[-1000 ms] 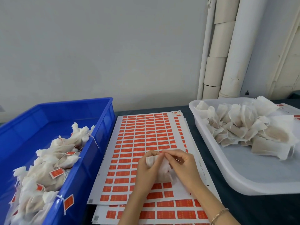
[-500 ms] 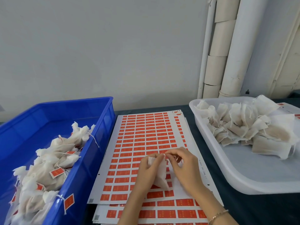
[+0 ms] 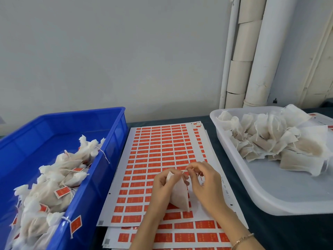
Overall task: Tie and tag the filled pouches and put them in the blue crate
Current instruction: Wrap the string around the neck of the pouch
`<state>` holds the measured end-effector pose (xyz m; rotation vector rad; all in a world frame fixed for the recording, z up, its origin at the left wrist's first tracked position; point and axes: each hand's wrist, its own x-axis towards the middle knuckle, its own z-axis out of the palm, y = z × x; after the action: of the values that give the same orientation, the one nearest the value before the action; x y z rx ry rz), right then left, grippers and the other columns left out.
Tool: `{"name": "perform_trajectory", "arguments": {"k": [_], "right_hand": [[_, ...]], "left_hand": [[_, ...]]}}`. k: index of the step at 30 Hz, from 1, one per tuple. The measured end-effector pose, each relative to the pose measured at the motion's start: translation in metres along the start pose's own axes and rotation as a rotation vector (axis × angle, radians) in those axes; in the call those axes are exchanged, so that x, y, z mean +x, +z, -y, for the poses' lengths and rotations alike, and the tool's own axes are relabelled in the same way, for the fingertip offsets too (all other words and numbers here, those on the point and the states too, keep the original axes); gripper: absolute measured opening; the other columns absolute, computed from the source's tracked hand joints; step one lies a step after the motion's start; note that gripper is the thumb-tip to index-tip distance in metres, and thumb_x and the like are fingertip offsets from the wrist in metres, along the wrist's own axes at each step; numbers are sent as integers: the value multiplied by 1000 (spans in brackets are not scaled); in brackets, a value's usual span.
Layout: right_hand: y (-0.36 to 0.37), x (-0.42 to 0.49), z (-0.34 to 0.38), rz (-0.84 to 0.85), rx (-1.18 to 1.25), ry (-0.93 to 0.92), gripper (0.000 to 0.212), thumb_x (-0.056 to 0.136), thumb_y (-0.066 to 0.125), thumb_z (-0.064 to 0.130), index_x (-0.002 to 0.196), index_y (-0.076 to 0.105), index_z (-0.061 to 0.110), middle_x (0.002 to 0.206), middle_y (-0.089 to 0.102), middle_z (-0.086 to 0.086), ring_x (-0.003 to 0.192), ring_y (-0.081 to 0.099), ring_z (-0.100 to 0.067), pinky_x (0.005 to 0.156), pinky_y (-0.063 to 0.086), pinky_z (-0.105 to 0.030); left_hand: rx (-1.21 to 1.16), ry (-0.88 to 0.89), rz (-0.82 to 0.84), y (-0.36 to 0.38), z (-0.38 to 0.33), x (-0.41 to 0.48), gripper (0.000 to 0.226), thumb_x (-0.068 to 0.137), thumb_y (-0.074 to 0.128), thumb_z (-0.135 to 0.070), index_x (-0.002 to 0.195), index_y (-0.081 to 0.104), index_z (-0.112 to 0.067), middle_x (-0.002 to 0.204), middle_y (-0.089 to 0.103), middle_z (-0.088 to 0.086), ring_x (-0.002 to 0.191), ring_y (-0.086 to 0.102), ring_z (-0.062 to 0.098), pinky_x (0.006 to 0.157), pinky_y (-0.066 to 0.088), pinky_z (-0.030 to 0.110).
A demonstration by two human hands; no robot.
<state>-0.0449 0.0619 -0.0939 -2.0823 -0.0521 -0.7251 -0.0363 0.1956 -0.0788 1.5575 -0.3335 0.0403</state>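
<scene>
A white filled pouch (image 3: 179,197) hangs over the sheets of orange tag stickers (image 3: 162,150) in the middle of the table. My left hand (image 3: 161,188) grips the pouch at its neck. My right hand (image 3: 204,181) pinches the pouch's thin string beside the neck, and the string runs taut between the two hands. The blue crate (image 3: 100,177) stands on the left and holds several tied pouches (image 3: 59,179) with orange tags. A white tray (image 3: 270,199) on the right holds a heap of untied pouches (image 3: 273,141).
The sticker sheets lie stacked on a dark table (image 3: 288,231), between crate and tray. White pipes (image 3: 259,51) run down the wall at the back right. One tagged pouch (image 3: 54,221) hangs over the crate's near rim.
The pouch has gone from bunched between both hands to hanging from my left hand. My right hand has moved right, drawing the string out from the neck.
</scene>
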Motion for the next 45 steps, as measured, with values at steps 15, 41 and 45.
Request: {"name": "perform_trajectory", "arguments": {"k": [15, 41, 45], "right_hand": [[-11, 9, -8, -309, 21, 120, 16, 88, 59, 30, 97, 65, 19, 94, 61, 14, 79, 60, -4, 67, 45, -8], [1, 1, -18, 112, -297, 101, 15, 90, 59, 38, 104, 64, 35, 108, 64, 17, 94, 54, -7, 85, 41, -15], [0, 2, -12, 229, -147, 111, 7, 90, 61, 36, 94, 60, 42, 97, 60, 26, 88, 58, -2, 84, 47, -12]], "left_hand": [[2, -179, 206, 0, 0, 0, 42, 93, 50, -50, 94, 74, -16, 74, 71, 15, 72, 71, 25, 70, 55, 24], [114, -70, -124, -6, 7, 0, 28, 86, 59, -42, 114, 58, -42, 115, 63, -20, 105, 59, -2, 76, 50, 9], [425, 58, -148, -2, 16, 1, 43, 92, 62, -18, 110, 44, -52, 113, 49, -31, 103, 52, -10, 78, 40, -3]]}}
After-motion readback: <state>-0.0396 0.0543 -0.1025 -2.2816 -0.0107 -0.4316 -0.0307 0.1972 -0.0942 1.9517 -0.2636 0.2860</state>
